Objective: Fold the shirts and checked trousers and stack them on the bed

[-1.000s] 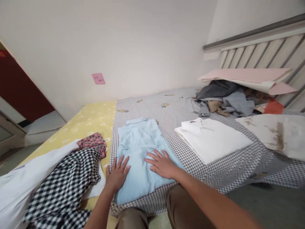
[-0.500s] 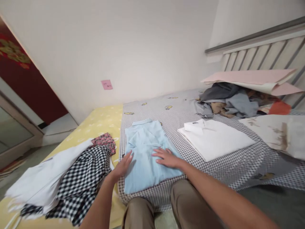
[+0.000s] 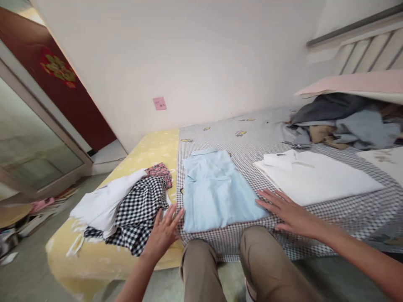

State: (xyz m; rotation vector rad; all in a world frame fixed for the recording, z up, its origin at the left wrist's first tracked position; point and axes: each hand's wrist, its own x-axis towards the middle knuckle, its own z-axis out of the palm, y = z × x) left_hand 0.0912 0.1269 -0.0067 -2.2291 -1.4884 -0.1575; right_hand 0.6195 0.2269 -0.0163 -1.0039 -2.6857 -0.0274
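The left hand has moved off the shirt to beside its left edge; the right hand has drawn outward to the right edge.

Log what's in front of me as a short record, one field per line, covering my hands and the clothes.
Left hand: spread, holding nothing, near the shirt's left edge
Right hand: spread, holding nothing, near its right edge; contact unclear
Center: folded light blue shirt, collar toward the wall
Surface beneath: checked bedcover
Right: folded white garment
Left: loose white garment beside black-and-white checked garment, on yellow bedcover
Far right: heaped clothes
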